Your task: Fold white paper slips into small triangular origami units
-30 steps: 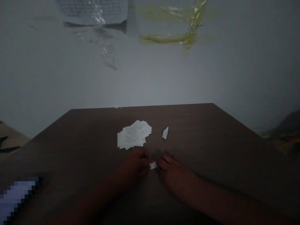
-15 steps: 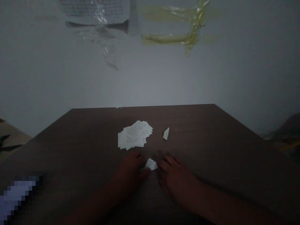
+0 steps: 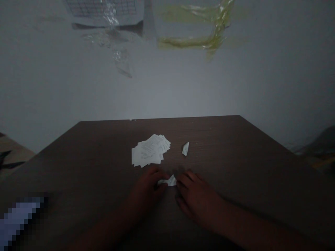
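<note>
A small piece of printed white paper (image 3: 171, 180), partly folded, lies on the dark wooden table between my hands. My left hand (image 3: 151, 184) has its thumb and fingers closed about the left part of the paper. From the other side, my right hand (image 3: 195, 191) grips the paper's right end with its fingertips, which are partly hidden. Beyond my left hand lies a loose pile of printed paper sheets (image 3: 150, 150). A small folded piece of paper (image 3: 185, 149) rests beyond my right hand, apart from the pile.
The table (image 3: 235, 157) meets a pale wall (image 3: 183, 87) carrying clear and yellow tape (image 3: 188, 42). A pixelated, blurred object (image 3: 19, 219) lies at the near left. Other items show dimly beyond the table's left and right edges.
The paper between my hands has changed from a flatter diamond to a narrower, creased shape. My left fingers have shifted slightly right over it. The pile and other folded piece stayed put.
</note>
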`<state>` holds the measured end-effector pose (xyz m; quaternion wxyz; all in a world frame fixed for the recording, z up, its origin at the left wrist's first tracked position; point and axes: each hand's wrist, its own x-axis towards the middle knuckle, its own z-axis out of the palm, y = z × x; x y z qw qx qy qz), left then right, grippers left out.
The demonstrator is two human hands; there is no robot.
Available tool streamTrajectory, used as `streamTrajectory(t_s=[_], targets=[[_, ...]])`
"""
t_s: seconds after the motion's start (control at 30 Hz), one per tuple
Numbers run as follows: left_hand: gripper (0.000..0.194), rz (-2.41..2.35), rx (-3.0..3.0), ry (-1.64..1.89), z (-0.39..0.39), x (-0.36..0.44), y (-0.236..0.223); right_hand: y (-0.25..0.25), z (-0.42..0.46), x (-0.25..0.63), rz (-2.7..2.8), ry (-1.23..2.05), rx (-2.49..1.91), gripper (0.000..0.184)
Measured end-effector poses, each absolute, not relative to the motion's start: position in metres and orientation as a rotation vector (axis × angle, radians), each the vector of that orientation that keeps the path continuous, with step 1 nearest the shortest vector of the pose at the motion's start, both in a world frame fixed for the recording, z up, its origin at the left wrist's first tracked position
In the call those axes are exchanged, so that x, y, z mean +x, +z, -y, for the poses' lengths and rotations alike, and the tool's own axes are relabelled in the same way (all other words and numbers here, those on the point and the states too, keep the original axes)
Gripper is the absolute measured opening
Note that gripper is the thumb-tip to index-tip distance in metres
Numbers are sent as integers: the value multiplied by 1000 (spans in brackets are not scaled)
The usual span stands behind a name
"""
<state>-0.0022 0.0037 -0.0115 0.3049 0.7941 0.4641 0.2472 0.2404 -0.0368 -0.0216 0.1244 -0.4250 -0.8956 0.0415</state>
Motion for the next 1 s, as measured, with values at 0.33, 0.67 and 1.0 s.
streamTrajectory(t_s=[0.33,0.67,1.0], targets=[[19,-1336,2134,599,-15,-6,-14,-26,36,241,2598,177,-1191,30],[40,-1151,2281,331,-2,0,-12,-23,38,240,2629,192,-1227,33],[43,-950,2299,421,-7,-18,-10,-18,38,242,2628,238,-1229,36]])
